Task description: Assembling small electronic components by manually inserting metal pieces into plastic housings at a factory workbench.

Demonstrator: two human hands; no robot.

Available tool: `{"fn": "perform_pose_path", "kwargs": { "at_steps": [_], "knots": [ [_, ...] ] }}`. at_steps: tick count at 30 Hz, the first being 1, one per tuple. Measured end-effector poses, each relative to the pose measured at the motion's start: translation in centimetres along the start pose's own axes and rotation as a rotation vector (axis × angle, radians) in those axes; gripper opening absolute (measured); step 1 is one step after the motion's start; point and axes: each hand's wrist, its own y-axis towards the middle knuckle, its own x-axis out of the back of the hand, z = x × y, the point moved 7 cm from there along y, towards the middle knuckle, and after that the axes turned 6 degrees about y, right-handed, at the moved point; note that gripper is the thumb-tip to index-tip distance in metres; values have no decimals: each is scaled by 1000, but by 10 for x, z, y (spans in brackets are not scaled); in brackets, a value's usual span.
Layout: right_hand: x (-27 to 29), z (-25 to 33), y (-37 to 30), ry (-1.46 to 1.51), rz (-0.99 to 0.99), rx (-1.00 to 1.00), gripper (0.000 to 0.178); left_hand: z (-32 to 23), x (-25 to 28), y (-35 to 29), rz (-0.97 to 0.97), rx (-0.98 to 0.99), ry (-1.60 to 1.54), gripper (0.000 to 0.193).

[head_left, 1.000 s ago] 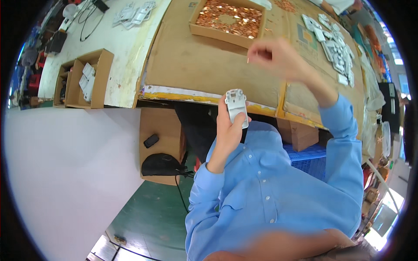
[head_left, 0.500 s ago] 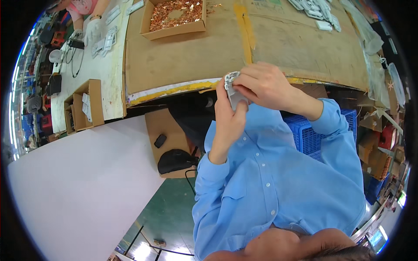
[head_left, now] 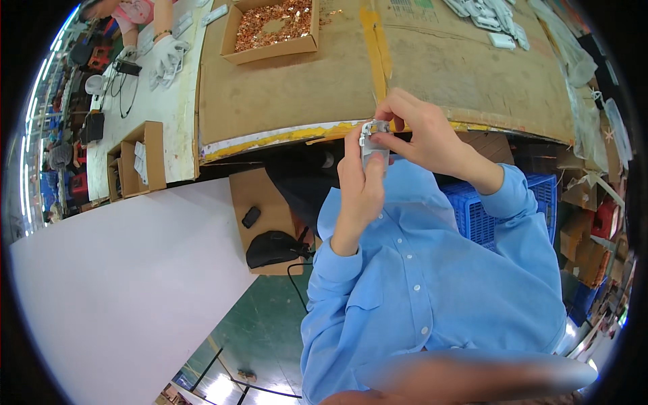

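Note:
A small whitish-grey plastic casing (head_left: 374, 150) is held upright over the front edge of the cardboard-covered bench. My left hand (head_left: 360, 185) grips it from the left and below, thumb across its face. At the casing's upper end, the bent fingers and thumb of my right hand (head_left: 426, 135) close in; whatever is between them is too small to make out. Farther off on the bench, a shallow carton (head_left: 270, 52) holds many small copper-coloured metal pieces (head_left: 273, 25). A heap of similar pale casings (head_left: 484, 15) lies at the far right.
At the far left, a co-worker's gloved hand (head_left: 167, 59) is over pale parts on a white table. A small open carton (head_left: 155, 158) stands nearer. Below the bench are a blue crate (head_left: 472, 212), a black pouch (head_left: 272, 250) and a large white panel (head_left: 121, 283).
Both my hands and the casing have shifted slightly right. The casing has turned a little, and my right fingers have moved to its upper end. The co-worker's gloved hand has moved right.

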Motion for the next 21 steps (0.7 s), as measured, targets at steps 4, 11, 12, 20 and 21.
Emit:
{"fn": "perform_pose_path", "kwargs": {
  "at_steps": [4,11,12,20,21],
  "knots": [
    [-4,3,-6,-64,-23,43,24,1,1,-2,-69,-34,-28,34],
    [-9,5,-11,-88,-5,75,21,6,1,-3,-94,14,-42,29],
    [-9,5,-11,-87,-4,72,21,7,1,-3,-94,17,-42,29],
    [-8,-3,-5,73,0,51,18,9,0,0,-56,71,69,26],
    [-8,-3,-4,73,0,54,18,10,1,0,-58,68,71,26]
  ]
}}
